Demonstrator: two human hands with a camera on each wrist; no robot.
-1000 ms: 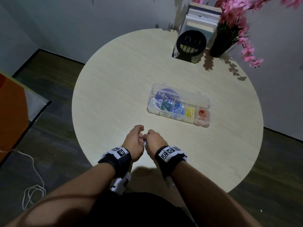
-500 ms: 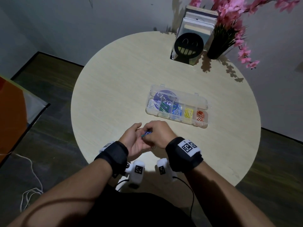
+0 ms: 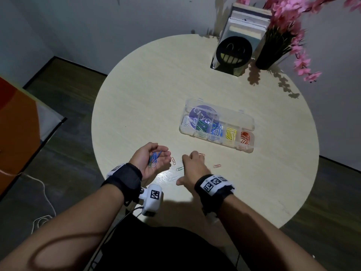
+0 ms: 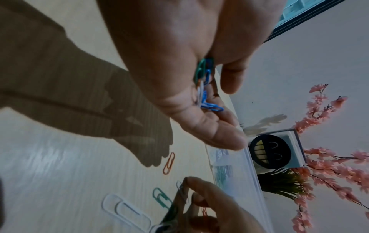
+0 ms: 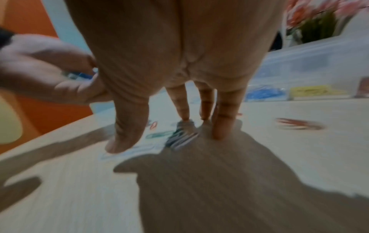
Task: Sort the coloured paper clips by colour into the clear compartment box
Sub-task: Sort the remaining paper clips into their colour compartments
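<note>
Now, from the head camera, your hands have parted since half a second ago, when they were pressed together over one blue clip. Your left hand (image 3: 151, 163) lies palm up over the desk (image 3: 136, 106), its grip a loose cup around a small bunch of blue, green and white paper clips (image 3: 154, 159). Your right hand (image 3: 192, 169) is palm down with fingers spread wide, holding nothing, its fingertips at the desk among loose clips: a green clip (image 3: 180, 169), a white clip (image 3: 173, 178), an orange clip (image 3: 173, 160) and a red clip (image 3: 216, 166), none of which were visible on the desk before. The clear compartment box (image 3: 216, 127) sits open farther back, with white, green, blue, yellow and red clips in separate compartments; it has not moved.

From the left wrist, the bunch sits in the crease of your curled fingers (image 4: 209, 126), with the orange, green and white clips on the desk below.

From the right wrist, blurred, your straight fingers (image 5: 223, 119) point down at the desk beside a red clip.
</note>
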